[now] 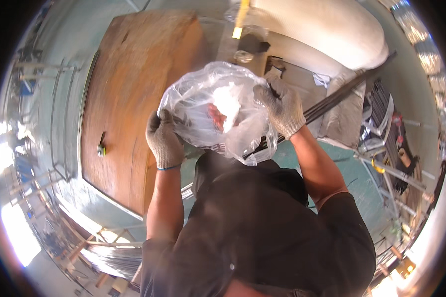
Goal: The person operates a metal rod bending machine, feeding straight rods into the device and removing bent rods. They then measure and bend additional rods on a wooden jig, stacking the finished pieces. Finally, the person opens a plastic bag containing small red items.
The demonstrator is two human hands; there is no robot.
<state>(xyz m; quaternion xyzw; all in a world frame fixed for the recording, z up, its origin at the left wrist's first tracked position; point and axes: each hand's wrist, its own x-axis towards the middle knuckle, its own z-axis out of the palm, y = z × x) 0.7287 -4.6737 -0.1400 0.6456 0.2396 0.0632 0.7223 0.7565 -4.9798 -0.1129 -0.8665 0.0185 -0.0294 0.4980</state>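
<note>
Between my two hands a clear plastic bag [193,84] is spread wide, its mouth turned up toward me. Something white and something reddish show in the middle of it, but I cannot make out what they are. My left hand [162,139], in a knitted work glove with dark fingertips, grips the bag's left rim. On the opposite rim my right hand [284,103], gloved the same way, has its fingers pinched on the plastic. Part of the bag's lower edge hangs in front of my dark shirt.
Left of me lies a large wooden board [129,99] bearing a small tape measure [101,150]. Big cream rolls [327,29] fill the upper right. Long dark rods [342,94] stick out past my right hand. Metal frames [59,119] stand at the left, and a cluttered rack [394,163] at the right.
</note>
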